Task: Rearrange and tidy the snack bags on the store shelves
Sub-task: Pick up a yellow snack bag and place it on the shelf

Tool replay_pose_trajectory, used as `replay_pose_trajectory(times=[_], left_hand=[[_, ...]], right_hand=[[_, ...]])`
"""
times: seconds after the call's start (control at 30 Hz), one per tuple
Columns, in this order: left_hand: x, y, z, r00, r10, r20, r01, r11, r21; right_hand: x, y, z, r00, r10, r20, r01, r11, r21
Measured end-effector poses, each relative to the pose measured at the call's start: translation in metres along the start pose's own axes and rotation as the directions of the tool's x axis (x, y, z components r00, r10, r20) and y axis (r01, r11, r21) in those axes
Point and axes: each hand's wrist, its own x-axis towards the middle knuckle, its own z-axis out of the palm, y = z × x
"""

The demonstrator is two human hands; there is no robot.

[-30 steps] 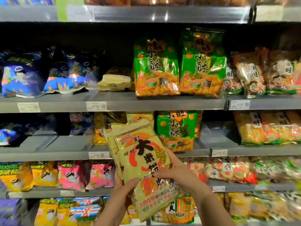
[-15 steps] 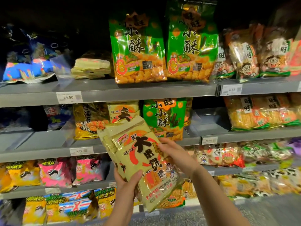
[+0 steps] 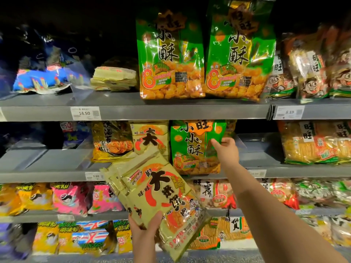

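Note:
My left hand (image 3: pixel 146 227) grips the lower end of a stack of beige rice-cracker bags (image 3: pixel 157 192) with red and black print, tilted in front of the middle shelves. My right hand (image 3: pixel 227 150) reaches up to a green snack bag (image 3: pixel 193 147) standing on the second shelf, thumb on its front and fingers at its right edge. A matching beige bag (image 3: pixel 150 138) stands just left of the green one. Two taller green bags (image 3: pixel 171 56) stand on the shelf above.
The grey second shelf (image 3: pixel 47 164) has bare room at left and to the right of the green bag. A flat beige stack (image 3: pixel 114 78) and blue bags (image 3: pixel 43 80) lie on the upper shelf. Pink and yellow bags (image 3: pixel 72 198) fill the lower shelves.
My right hand has left the beige stack and risen to the green bag on the second shelf. The left hand alone now holds the stack. The view has shifted closer and downward.

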Motion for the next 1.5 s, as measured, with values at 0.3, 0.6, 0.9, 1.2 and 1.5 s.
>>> replay_pose_trajectory(times=[0.3,0.6,0.9,1.2,1.5], left_hand=[[0.004,0.01,-0.009,0.999,0.049,-0.015,-0.049,0.998,-0.049],[-0.001,0.024,-0.003,0.996,0.083,0.026,-0.083,0.996,-0.016],[-0.01,0.032,-0.014,0.996,0.084,0.019,-0.084,0.996,-0.019],[-0.006,0.04,-0.028,0.997,0.077,0.01,-0.076,0.996,-0.038],[0.004,0.047,-0.046,0.99,0.129,-0.054,-0.131,0.991,-0.041]], right_hand=[[-0.001,0.005,0.01,0.999,-0.038,-0.025,0.039,0.999,0.034],[-0.013,0.0,0.013,0.992,-0.119,-0.028,0.113,0.981,-0.155],[-0.044,-0.014,0.008,0.983,-0.172,-0.064,0.17,0.985,-0.042],[-0.062,-0.035,0.001,0.976,-0.181,-0.119,0.172,0.982,-0.079],[-0.111,0.002,0.01,0.98,-0.195,-0.041,0.196,0.981,0.009]])
